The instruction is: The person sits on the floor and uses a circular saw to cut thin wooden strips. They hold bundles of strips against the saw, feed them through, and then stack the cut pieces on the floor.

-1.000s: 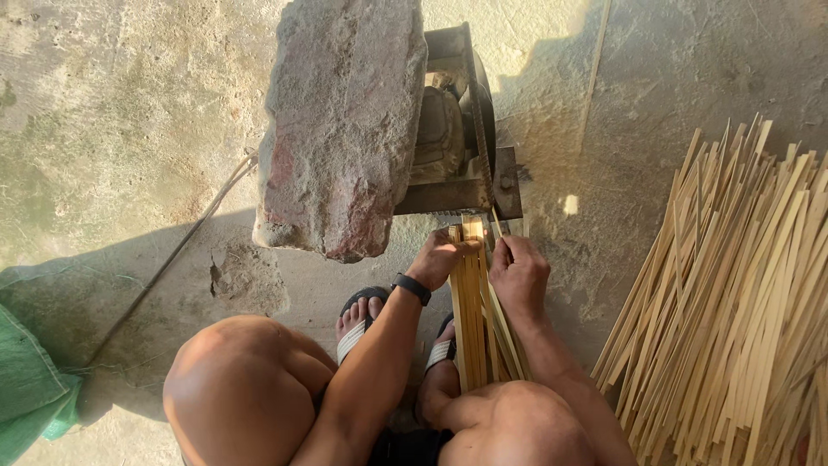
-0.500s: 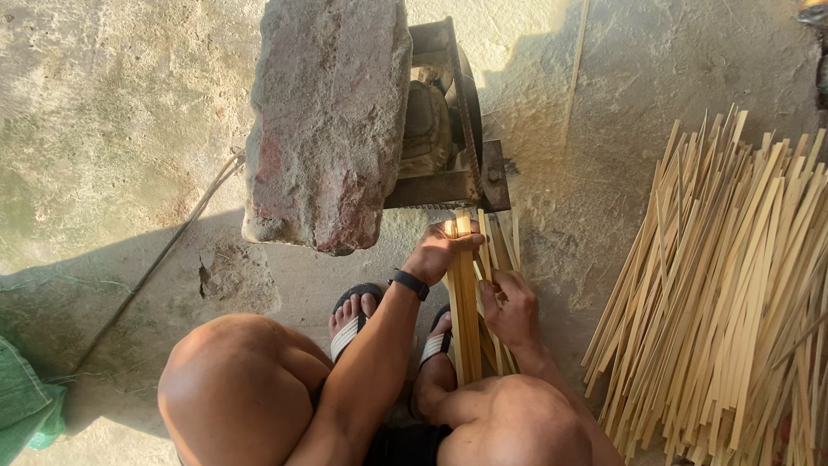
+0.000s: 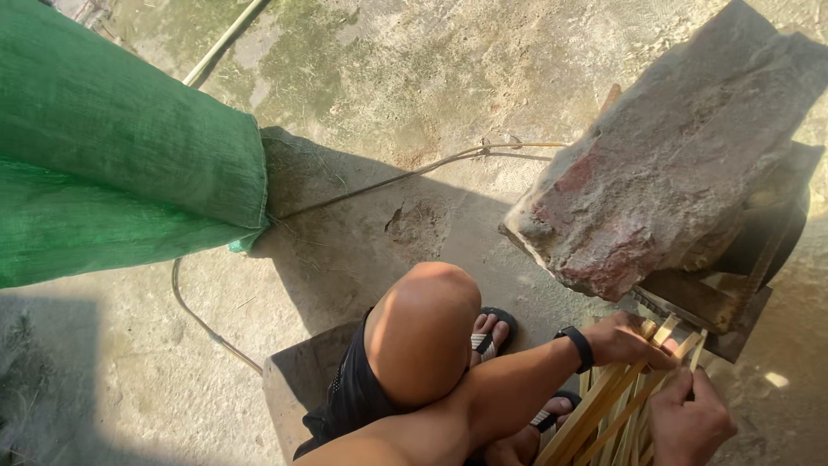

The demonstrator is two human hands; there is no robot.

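Your left hand [image 3: 625,338], with a dark band at the wrist, lies over the upper ends of the bamboo strips [image 3: 617,406], just below the big stone [image 3: 681,164]. Its fingers curl around the strips and clamp them, though the fingertips themselves are hidden behind the bundle. Your right hand [image 3: 690,423] sits further below the stone, at the bottom edge of the view, which cuts off its wrist. Its fingers are closed on the strips from the other side, but how many strips they pinch is hard to make out.

The strips run from the bottom edge up toward the dark metal machine [image 3: 742,302] under the stone. Their lower ends are out of view, and their tips reach the machine's edge. Whether they enter it cannot be told, since the stone covers most of the machine and shadow hides the rest.

Your bare knee [image 3: 423,328] rises to the left of the stone. It hides part of a sandalled foot [image 3: 492,332]. A second sandal [image 3: 552,414] shows only as a sliver behind your forearm. Far left of the stone lies a green sack [image 3: 121,155], cut off by the edge, and a thin cord [image 3: 405,173] runs from it toward the stone across the concrete floor [image 3: 388,69].
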